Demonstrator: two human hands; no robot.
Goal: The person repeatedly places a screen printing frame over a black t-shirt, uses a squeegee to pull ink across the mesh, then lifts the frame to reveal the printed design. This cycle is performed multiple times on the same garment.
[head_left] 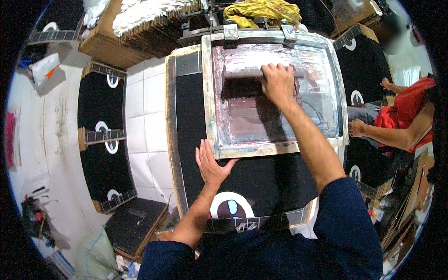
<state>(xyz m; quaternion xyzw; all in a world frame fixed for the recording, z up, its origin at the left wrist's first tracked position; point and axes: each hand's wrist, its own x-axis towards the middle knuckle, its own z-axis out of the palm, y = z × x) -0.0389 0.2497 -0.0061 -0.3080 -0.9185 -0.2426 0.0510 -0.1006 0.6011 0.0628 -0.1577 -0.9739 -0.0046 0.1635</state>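
My right hand point(278, 85) is wrapped round the top of a wide squeegee point(240, 74), which stands on the mesh in the far half of a screen printing frame point(266, 150). Dark and whitish ink smears cover the mesh. The frame lies over black fabric point(189, 109) on a printing board. At the frame's near left corner rests my left hand point(211, 164), fingers spread, its thumb along the near edge. A white, brown and blue eye print point(231, 205) shows on the fabric close to my body.
Metal clamps point(231, 31) hold the frame's far side, with a stained yellow cloth point(261, 13) behind. More boards with black printed fabric point(100, 100) stand to the left and right. A person in a red garment point(401, 112) works at the right. White gloves point(140, 16) line the far left.
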